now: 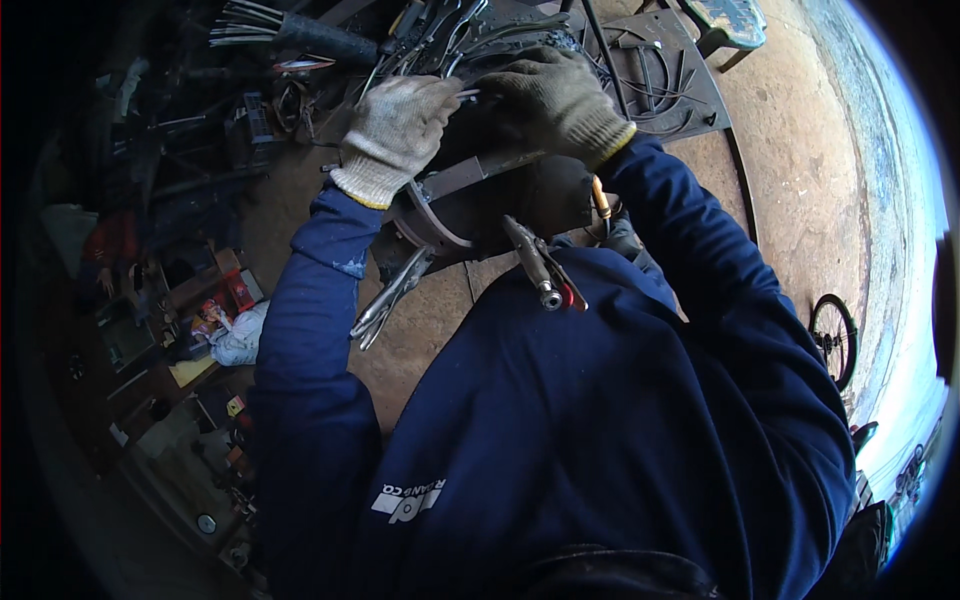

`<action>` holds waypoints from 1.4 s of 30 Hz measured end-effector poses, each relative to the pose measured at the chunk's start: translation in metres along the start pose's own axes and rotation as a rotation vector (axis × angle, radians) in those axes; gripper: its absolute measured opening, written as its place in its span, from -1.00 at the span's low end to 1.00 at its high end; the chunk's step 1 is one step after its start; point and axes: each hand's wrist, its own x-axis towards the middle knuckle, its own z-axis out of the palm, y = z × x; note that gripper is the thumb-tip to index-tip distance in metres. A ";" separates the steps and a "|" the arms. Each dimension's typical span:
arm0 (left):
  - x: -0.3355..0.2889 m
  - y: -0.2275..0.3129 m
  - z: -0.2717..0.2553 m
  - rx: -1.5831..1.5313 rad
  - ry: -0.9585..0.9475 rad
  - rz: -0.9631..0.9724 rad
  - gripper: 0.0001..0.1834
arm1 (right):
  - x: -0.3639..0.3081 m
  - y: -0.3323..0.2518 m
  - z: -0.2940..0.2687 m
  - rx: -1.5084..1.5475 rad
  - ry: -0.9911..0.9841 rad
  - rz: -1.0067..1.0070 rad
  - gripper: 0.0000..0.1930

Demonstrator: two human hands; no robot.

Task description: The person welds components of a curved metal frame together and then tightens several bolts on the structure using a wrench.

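My left hand [400, 125], in a pale knitted work glove, is closed around a thin metal rod [467, 94] whose short end sticks out toward the right. Close beside it, my right hand [562, 100] wears a dirtier glove; its fingers curl over the dark work area, and shadow hides what they grip. Below the hands lies a dark, rounded metal body [510, 205] with a curved metal strip [432, 215] against it. Locking pliers [395, 295] hang at the strip's lower end. A second pair of locking pliers [540, 265] points toward my torso.
Metal rods and tools [440, 30] crowd the bench ahead. A metal plate [665, 75] at the right carries bent rods. An orange-handled tool [600, 198] stands near my right forearm. Cluttered shelving [150, 370] lies left; a plastic chair [728, 22] stands far right.
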 end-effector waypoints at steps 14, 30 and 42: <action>0.018 0.014 -0.023 -0.150 -0.348 -0.349 -0.66 | 0.011 -0.001 0.009 0.052 -0.008 0.037 -0.81; 0.012 0.017 -0.021 -0.157 -0.303 -0.319 -0.62 | -0.090 0.048 -0.054 0.341 0.478 0.626 -0.57; 0.028 0.032 -0.021 0.182 -0.383 -0.494 -0.75 | -0.208 0.112 -0.037 0.711 0.247 0.776 -0.61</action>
